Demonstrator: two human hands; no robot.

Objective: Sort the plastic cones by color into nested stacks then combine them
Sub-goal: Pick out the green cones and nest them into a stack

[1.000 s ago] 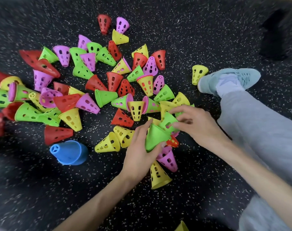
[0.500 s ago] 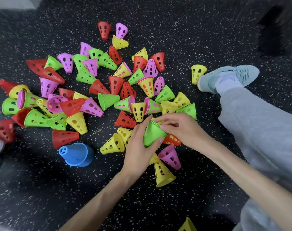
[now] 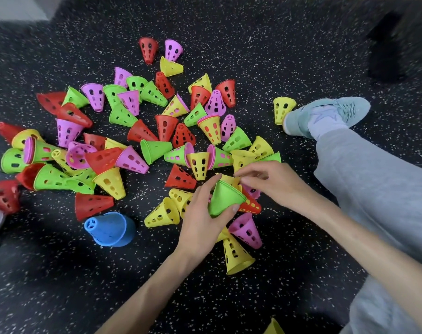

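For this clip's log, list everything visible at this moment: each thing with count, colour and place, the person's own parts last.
Held cones: nested stack, green, count unclear, in the left hand at centre.
Loose cones: dozens, red, green, yellow and pink, mostly perforated, scattered over the floor left and centre; some nested in mixed colours.
Blue cone: one, on its side, lower left of the pile.
Lone yellow cone: one, upright beside the shoe.
Floor: black with white speckles.
Shoe: one, pale teal, right.
Trouser leg: grey, right.
Left hand: grips the green stack.
Right hand: fingers curled at the stack's rim; what they hold is unclear.
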